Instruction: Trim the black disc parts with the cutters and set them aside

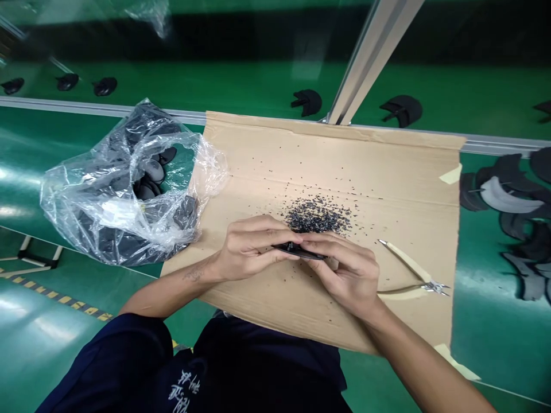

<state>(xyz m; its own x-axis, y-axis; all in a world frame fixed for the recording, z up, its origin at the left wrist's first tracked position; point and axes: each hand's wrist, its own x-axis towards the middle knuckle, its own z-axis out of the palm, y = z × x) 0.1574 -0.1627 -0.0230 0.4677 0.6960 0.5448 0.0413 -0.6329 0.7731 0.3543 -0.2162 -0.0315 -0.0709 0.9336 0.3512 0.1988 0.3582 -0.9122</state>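
Observation:
Both my hands hold one flat black plastic part over the cardboard sheet. My left hand pinches its left end, thumb below and fingers above. At the other end, my right hand grips it the same way. Fingers cover much of the part, so its full shape is hidden. Just beyond my hands lies a heap of small black bits, with loose ones scattered around it. A pair of nippers with cream handles rests on the cardboard to the right of my right hand, handles spread.
A clear plastic bag of dark rounded parts stands left of the cardboard. More black curved parts are piled at the right. Behind the metal rail, an upright post rises, and several black pieces sit on the green surface.

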